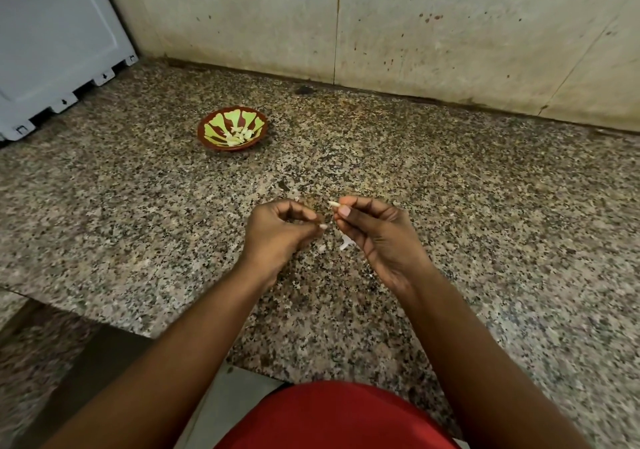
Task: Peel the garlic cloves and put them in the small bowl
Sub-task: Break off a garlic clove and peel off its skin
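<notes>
Garlic was the business, and a fair part of it looked done: several peeled cloves (239,136), pale and lumpy, lay heaped in the bowl (207,124), which stood toward the left on the counter (104,206), well apart from the hands. That bowl was small, round and shallow, glossy, red-brown at the rim with yellow-green leaf-like patches inside. Further left, a grey-blue moulded panel (59,43) with notched feet rested at the back of the counter.

The counter was polished speckled granite, brown, black and cream. Behind it rose a wall (450,33) of large pale tiles, dull and spotted with reddish stains.

Nearer, the left hand (277,230) was curled, its fingertips drawn together in a pinch; whether it held a scrap of skin I could not tell, since the thing was too small. Just beside it, the right hand (374,234) pinched a slim, pale clove (334,203) between thumb and forefinger, its tip poking out toward the left hand. It seemed bare or nearly so, so I judged the peeling of this one to be at its end, with the drop into the bowl left to do.

Thin white papery skins (346,242) lay on the counter between and below the hands. No unpeeled stock showed, so how many remained I could not say.
</notes>
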